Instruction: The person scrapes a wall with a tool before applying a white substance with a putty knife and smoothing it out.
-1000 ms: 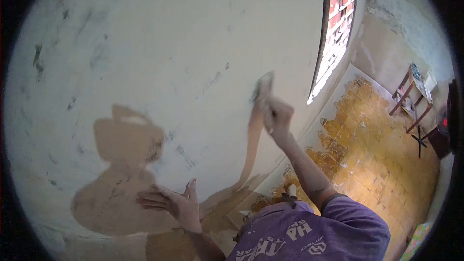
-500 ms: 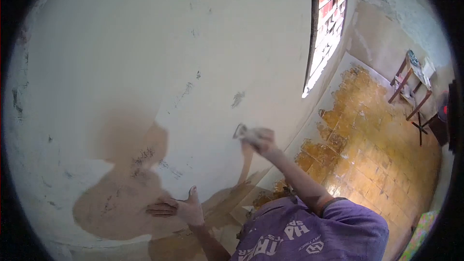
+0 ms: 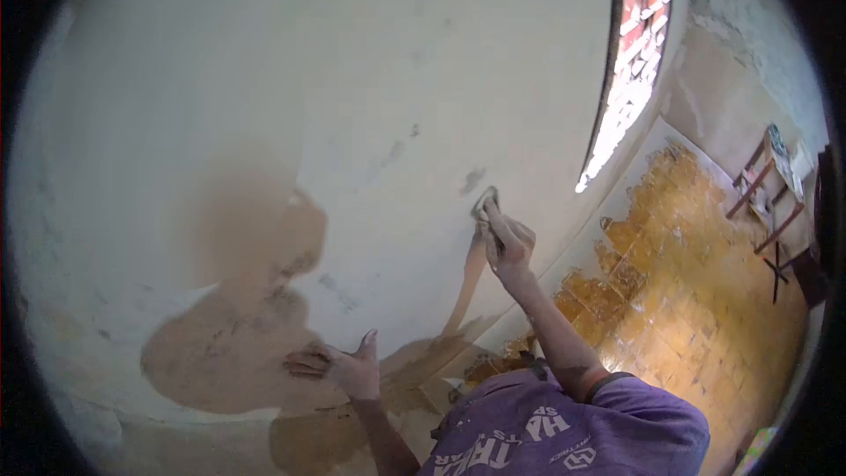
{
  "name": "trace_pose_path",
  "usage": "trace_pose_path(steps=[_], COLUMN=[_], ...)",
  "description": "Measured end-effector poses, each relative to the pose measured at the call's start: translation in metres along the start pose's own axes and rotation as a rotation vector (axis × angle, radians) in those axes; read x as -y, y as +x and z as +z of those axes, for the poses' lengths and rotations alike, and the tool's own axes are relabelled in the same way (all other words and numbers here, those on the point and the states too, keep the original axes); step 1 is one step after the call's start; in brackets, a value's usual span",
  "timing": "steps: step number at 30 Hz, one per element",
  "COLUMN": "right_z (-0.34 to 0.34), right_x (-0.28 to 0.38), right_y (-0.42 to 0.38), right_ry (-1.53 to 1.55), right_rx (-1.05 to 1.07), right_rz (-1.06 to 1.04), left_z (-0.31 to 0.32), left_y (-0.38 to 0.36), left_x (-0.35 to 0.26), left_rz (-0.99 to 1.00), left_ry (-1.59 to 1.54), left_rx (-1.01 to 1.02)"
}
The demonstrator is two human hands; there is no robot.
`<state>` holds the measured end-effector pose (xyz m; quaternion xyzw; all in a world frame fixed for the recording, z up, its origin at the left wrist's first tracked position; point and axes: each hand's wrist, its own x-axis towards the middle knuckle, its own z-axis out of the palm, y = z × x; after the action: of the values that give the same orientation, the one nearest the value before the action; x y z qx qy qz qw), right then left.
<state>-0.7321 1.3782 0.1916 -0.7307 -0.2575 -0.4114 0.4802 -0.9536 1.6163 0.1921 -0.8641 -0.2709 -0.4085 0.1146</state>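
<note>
A pale wall [image 3: 379, 62] with dark scuff marks fills most of the head view. My right hand [image 3: 511, 247] is closed around a folded greyish sheet of sandpaper [image 3: 486, 200], its fingers pressing it toward the wall. Just above its upper end lies a dark smudge [image 3: 473, 180]. Lower down, my left hand [image 3: 345, 370] is at the wall with its fingers stretched out and thumb raised, holding nothing. My own shadow [image 3: 256, 300] falls across the wall's lower left.
At upper right a window with a grille [image 3: 636, 62] lets in bright light. The yellow-brown tiled floor [image 3: 696, 300] has a whitish dusty strip along the wall. A small wooden table [image 3: 769, 181] carrying several things stands at the far right.
My right hand has moved up the wall with the sandpaper and turned more upright. The view has shifted, so the window and table sit further right. My left hand stays spread.
</note>
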Motion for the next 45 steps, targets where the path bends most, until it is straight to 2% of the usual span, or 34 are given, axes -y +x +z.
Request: trace_pose_path(steps=[1,2,4,5,7,8,10,11,13,14,17,21,22,25,26,28,30,33,35,39,43,45], right_z=[0.002,0.006,0.013,0.014,0.009,0.001,-0.006,-0.002,0.005,0.012,0.019,0.012,0.018,0.04,0.052,0.068,0.075,0.058,0.05,0.032,0.022,0.009], right_x=[0.016,0.023,0.034,0.037,0.034,0.033,0.03,0.038,0.054,0.06,0.074,0.096,0.099,0.126,0.136,0.138,0.137,0.159,0.169,0.204,0.24,0.25], right_y=[0.0,-0.006,-0.02,-0.018,-0.002,0.009,0.012,0.011,0.002,-0.013,-0.038,-0.018,-0.016,-0.007,-0.019,-0.053,-0.093,-0.123,-0.104,-0.04,-0.039,-0.051], right_ry=[0.015,0.049,0.127,0.117,0.101,0.044,-0.134,-0.069,0.063,0.063,0.164,0.11,0.152,0.279,0.182,0.176,0.247,0.179,0.255,0.296,0.401,0.415], right_rx=[-0.009,0.068,0.219,0.246,0.287,0.264,0.284,0.249,0.188,0.249,0.476,0.319,0.17,0.102,0.202,0.25,0.354,0.585,0.571,0.499,0.625,0.743], right_rz=[0.141,-0.031,-0.374,-0.47,-0.667,-0.675,-0.43,-0.361,-0.217,-0.225,-0.375,-0.463,-0.438,-0.448,-0.391,-0.518,-0.471,-0.3,-0.389,-0.528,-0.075,-0.001], left_z=[-0.006,-0.012,-0.014,-0.015,-0.007,-0.006,-0.033,-0.043,-0.034,-0.03,-0.037,-0.023,-0.013,-0.009,-0.01,-0.011,-0.008,-0.002,0.002,0.017,0.031,0.04], left_y=[0.0,0.002,0.003,-0.001,-0.014,-0.017,-0.005,-0.001,-0.006,-0.008,0.011,0.016,0.011,0.013,0.014,0.013,0.009,0.001,-0.002,-0.013,-0.029,-0.045], left_x=[-0.005,-0.008,-0.003,0.003,0.024,0.033,0.038,0.04,0.068,0.082,0.101,0.12,0.123,0.122,0.122,0.123,0.125,0.128,0.132,0.129,0.133,0.139], left_rz=[-0.023,-0.048,-0.286,-0.409,-0.037,0.149,-0.06,-0.169,-0.096,-0.052,-0.106,-0.127,-0.133,-0.128,-0.124,-0.106,-0.085,-0.039,0.014,-0.054,-0.056,-0.037], left_ry=[0.011,0.023,-0.343,-0.533,-0.212,-0.045,-0.105,-0.139,-0.155,-0.155,-0.124,-0.055,-0.025,-0.012,-0.024,-0.007,0.005,0.033,0.065,-0.023,-0.036,-0.025], left_rx=[0.041,0.086,0.405,0.552,0.277,0.143,0.245,0.294,0.03,-0.101,-0.33,-0.298,-0.306,-0.345,-0.361,-0.337,-0.319,-0.332,-0.365,-0.393,-0.411,-0.416])
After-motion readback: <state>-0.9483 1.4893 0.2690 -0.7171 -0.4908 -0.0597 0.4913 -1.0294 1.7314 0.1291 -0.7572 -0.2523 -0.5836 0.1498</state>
